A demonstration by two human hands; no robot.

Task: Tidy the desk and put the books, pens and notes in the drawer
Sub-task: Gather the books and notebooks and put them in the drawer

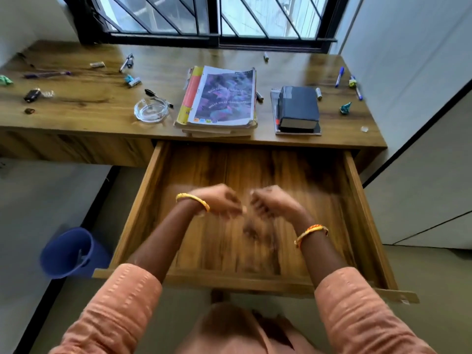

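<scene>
Both forearms reach forward and angle inward, wrists bent, so the left hand (217, 201) and right hand (272, 204) sit close together, knuckles up, a small gap between them. Fingers on both curl downward, but motion blur hides whether either holds anything. A bangle rings each wrist; peach sleeves cover the upper forearms.

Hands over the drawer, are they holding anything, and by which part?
Cannot be told. The left hand and right hand hang curled over the open drawer, too motion-blurred to show any object between the fingers.
</scene>
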